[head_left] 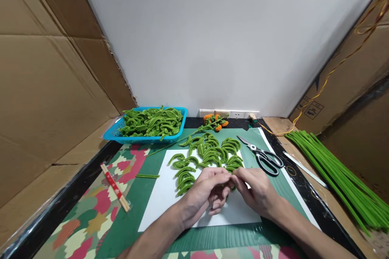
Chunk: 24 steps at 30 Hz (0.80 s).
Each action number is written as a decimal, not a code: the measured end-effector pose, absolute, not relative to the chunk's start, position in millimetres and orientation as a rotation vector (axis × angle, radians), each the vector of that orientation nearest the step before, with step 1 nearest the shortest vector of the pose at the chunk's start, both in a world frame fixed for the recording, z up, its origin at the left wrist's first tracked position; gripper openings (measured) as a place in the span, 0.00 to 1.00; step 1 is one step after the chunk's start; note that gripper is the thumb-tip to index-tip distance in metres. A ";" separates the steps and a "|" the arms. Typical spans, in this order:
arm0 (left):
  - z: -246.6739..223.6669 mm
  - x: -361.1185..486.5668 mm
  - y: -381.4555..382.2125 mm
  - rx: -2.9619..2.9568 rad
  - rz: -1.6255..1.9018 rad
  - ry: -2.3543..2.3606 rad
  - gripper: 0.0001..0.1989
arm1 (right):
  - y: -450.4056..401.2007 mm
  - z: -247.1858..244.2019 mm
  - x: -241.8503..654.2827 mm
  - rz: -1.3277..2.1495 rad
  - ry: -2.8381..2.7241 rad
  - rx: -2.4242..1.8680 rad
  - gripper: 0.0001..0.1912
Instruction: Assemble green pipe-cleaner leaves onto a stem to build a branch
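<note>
My left hand (pixel 209 190) and my right hand (pixel 255 188) meet over a white sheet (pixel 158 206), thumbs and fingertips pinched together. Whatever lies between the fingertips is mostly hidden; a bit of green shows beside them. Many curled green fuzzy pieces (pixel 185 180) lie in clusters on the sheet and just behind it. Black-handled scissors (pixel 261 156) rest to the right, blades partly apart. One straight short green piece (pixel 147 176) lies left of the sheet.
A blue basket (pixel 184 123) heaped with green pieces stands back left. Orange flowers (pixel 217 121) on a green stem lie at the back. Wrapped chopsticks (pixel 114 187) are at left; long green stems (pixel 337 174) and a pale strip (pixel 305 169) at right. Cardboard walls (pixel 45 89) flank the table.
</note>
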<state>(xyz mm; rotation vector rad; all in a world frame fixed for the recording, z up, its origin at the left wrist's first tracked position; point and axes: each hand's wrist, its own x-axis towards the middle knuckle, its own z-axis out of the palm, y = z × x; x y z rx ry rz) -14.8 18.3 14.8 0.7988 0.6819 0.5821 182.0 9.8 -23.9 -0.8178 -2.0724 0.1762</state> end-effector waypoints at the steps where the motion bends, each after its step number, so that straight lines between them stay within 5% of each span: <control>1: 14.6 -15.0 18.4 0.773 0.570 0.678 0.17 | 10.0 -25.0 182.2 0.129 -2.083 -0.806 0.16; 4: 14.5 -14.6 17.5 0.769 0.565 0.668 0.19 | 8.6 -20.7 181.4 0.239 -2.041 -0.843 0.17; 7: 15.1 -14.0 16.5 0.996 0.676 0.702 0.18 | 6.3 -10.5 177.3 0.815 -1.803 -0.973 0.22; 10: 14.9 -16.3 17.6 1.602 0.888 0.848 0.12 | 6.9 -3.7 171.6 1.438 -1.415 -0.989 0.29; 13: 11.9 -19.5 19.7 2.230 0.943 0.852 0.11 | 8.5 -3.2 168.3 1.658 -1.193 -0.930 0.32; 17: 10.2 -16.4 17.5 2.262 0.993 0.897 0.11 | 5.7 -3.7 171.9 1.429 -1.301 -0.965 0.29; 24: 16.4 -6.8 16.6 1.025 0.686 0.696 0.17 | 5.9 -7.0 187.5 0.359 -2.028 -0.876 0.15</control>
